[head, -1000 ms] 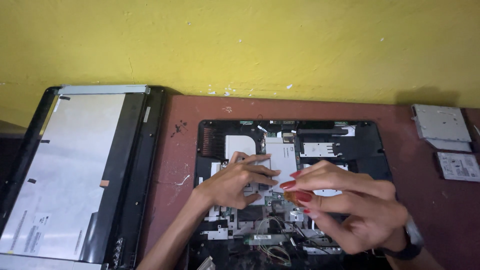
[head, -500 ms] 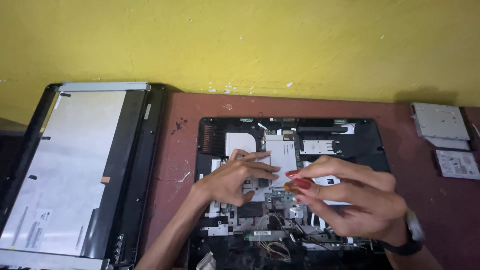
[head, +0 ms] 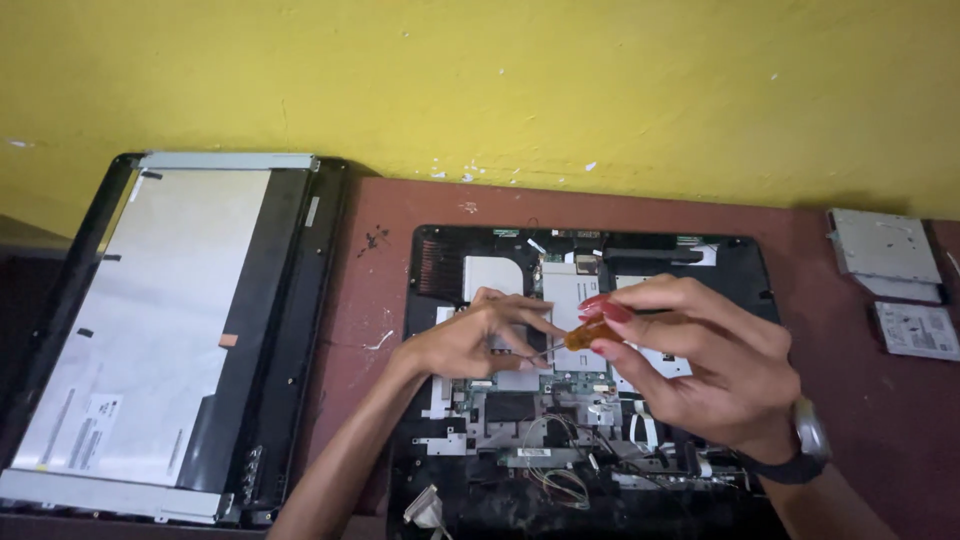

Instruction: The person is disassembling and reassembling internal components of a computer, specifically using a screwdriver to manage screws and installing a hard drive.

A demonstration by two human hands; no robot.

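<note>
An opened laptop base (head: 440,262) lies on the brown table with its circuit board and wires exposed. My right hand (head: 700,365) hovers over its middle, fingers pinched on a small screwdriver with an amber handle (head: 588,334); its thin shaft points left and down at the board. My left hand (head: 470,335) rests on the board just left of the tip, with its fingertips at the shaft. A dark watch sits on my right wrist (head: 805,445).
A detached laptop screen panel (head: 150,320) lies face down at the left, partly over the table edge. Two flat grey drive units (head: 885,250) (head: 918,330) lie at the right. A yellow wall runs behind. Loose screws (head: 375,238) sit near the base.
Both hands have lifted slightly and shifted up over the board. The amber screwdriver handle now shows between my right fingers.
</note>
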